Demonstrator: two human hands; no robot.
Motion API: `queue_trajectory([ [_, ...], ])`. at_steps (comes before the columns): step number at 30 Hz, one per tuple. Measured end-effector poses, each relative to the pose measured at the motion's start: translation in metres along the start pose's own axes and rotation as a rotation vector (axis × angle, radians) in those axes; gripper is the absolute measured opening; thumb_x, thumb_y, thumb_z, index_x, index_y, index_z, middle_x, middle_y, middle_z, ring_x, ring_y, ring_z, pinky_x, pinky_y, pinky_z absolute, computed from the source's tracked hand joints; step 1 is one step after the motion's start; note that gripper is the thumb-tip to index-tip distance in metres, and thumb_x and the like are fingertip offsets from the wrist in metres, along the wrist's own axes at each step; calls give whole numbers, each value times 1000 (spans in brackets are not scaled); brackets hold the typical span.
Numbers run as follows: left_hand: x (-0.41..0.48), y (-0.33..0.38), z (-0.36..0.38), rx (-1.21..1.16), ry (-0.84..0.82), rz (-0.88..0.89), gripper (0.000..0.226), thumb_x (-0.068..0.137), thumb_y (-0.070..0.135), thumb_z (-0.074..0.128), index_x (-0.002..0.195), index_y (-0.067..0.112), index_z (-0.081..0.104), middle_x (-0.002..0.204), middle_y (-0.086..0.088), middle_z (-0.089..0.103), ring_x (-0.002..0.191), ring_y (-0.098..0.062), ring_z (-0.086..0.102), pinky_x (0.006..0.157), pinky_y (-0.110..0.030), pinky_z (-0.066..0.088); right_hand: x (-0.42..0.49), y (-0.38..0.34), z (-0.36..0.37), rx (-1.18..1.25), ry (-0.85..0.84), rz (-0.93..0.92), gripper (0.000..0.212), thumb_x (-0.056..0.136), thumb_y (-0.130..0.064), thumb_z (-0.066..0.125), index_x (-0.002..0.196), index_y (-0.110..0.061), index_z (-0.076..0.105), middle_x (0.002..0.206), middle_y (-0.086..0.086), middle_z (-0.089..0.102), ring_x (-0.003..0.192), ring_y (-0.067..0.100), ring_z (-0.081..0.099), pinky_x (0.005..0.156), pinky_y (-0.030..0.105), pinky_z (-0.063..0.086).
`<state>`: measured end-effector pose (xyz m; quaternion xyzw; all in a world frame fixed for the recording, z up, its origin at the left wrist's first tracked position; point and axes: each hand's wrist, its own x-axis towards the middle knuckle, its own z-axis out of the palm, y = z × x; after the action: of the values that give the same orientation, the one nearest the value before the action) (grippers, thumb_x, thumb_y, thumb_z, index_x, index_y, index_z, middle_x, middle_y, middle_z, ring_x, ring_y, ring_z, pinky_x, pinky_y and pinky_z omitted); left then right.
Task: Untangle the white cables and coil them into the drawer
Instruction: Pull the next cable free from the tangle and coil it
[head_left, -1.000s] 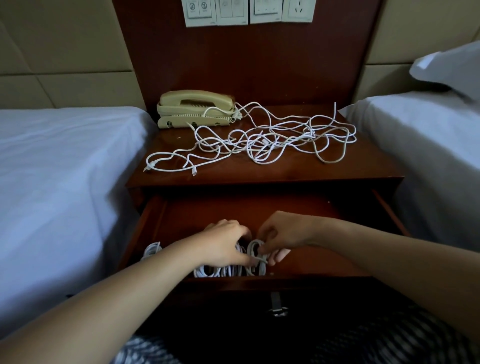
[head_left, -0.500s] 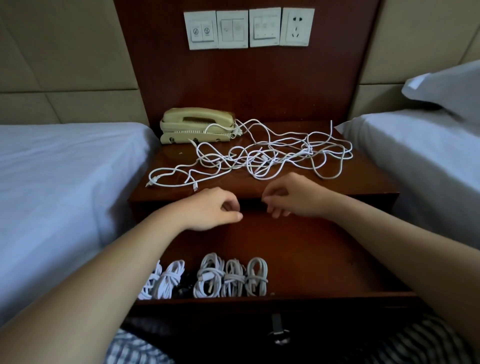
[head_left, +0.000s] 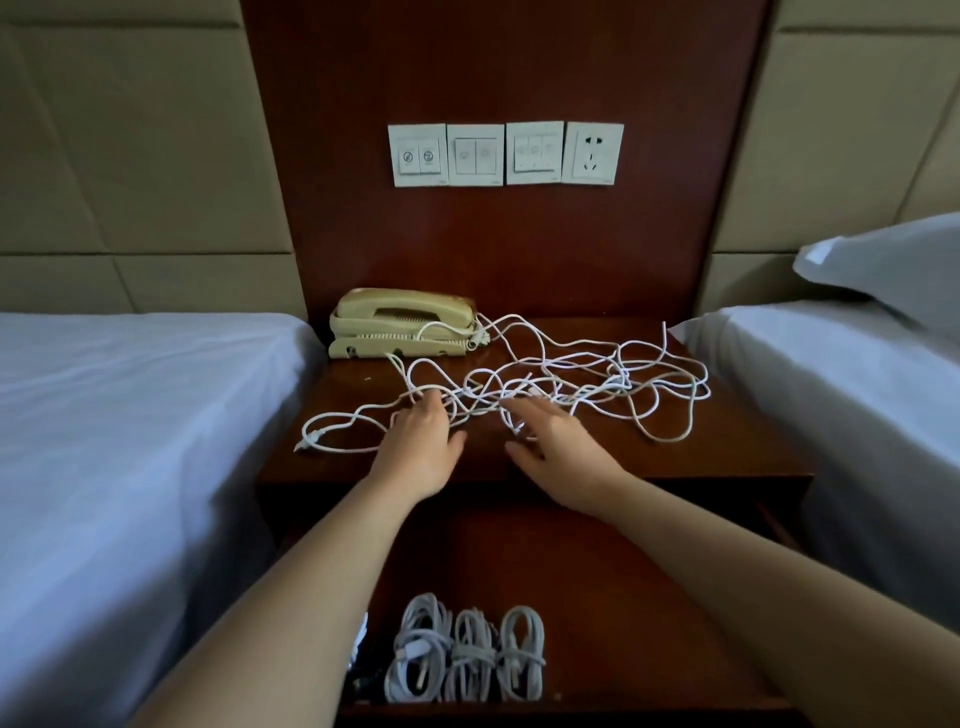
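A tangle of white cables lies spread across the wooden nightstand top. My left hand reaches over its near left part with fingers straight, fingertips touching the strands. My right hand lies beside it, fingers spread and extended onto the tangle's middle. Neither hand holds a cable. Below, the open drawer holds three coiled white cable bundles side by side near its front; my left forearm hides more at their left.
A beige telephone sits at the back left of the nightstand, its cord touching the tangle. Beds with white sheets flank both sides. Wall switches and a socket are on the headboard panel.
Both hands left the coiled bundles in the drawer, rose and moved forward onto the tangle on the nightstand, opening their fingers. The view tilted upward.
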<state>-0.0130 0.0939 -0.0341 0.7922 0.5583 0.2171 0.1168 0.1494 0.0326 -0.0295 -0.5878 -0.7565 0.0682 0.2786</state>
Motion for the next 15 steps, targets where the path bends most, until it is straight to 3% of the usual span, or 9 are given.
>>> queue_trajectory([
  [2, 5, 5, 3, -69, 17, -20, 38, 92, 24, 54, 123, 6, 41, 116, -13, 59, 112, -33, 54, 96, -45, 42, 3, -1, 7, -44, -67, 24, 53, 94, -21, 52, 144, -15, 33, 136, 5, 44, 122, 21, 46, 101, 31, 40],
  [6, 5, 7, 5, 2, -26, -1, 27, 92, 21, 53, 116, 16, 42, 105, -7, 61, 101, -31, 58, 90, -46, 47, 9, 3, 9, -99, -42, 75, 43, 93, -20, 51, 135, -11, 41, 122, 7, 48, 116, 24, 45, 95, 34, 41],
  [12, 3, -5, -1, -19, -45, 92, 20, 93, 11, 47, 111, 19, 45, 96, 1, 58, 95, -23, 56, 86, -40, 47, 11, 14, 5, -221, -52, 108, 50, 95, -29, 50, 142, -19, 35, 135, 5, 45, 126, 25, 37, 102, 39, 37],
  [15, 2, -12, -9, -50, 71, 107, 19, 95, 9, 41, 109, 15, 52, 105, -3, 55, 99, -23, 54, 88, -40, 45, 11, 19, 2, -228, -58, 139, 52, 95, -31, 48, 144, -20, 32, 141, 3, 41, 130, 25, 34, 105, 41, 35],
])
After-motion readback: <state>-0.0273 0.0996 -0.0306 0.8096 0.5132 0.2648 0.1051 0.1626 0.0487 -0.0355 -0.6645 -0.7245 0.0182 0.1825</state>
